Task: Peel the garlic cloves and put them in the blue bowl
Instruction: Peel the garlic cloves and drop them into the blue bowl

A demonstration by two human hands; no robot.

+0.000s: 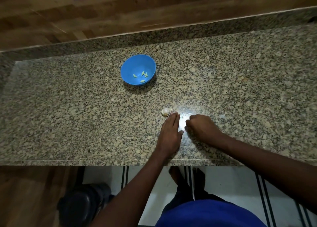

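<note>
A speckled granite counter (pixel 223 76) fills the middle of the frame, seen from above. One blue bowl (pixel 138 69) sits upper centre, holding about five peeled garlic cloves (pixel 141 76), pale and small, their long axes pointing different ways. One partly broken garlic bulb (pixel 165 111) lies lower centre, well apart from the bowl. Two bare hands rest on the counter just below it. The left hand (pixel 170 132) lies flat, fingers straight and together, pointing up the frame, fingertips touching the bulb's edge. The right hand (pixel 200 126) is curled into a loose fist just beside it (whether it holds anything cannot be told). Glare brightens the stone between them
</note>
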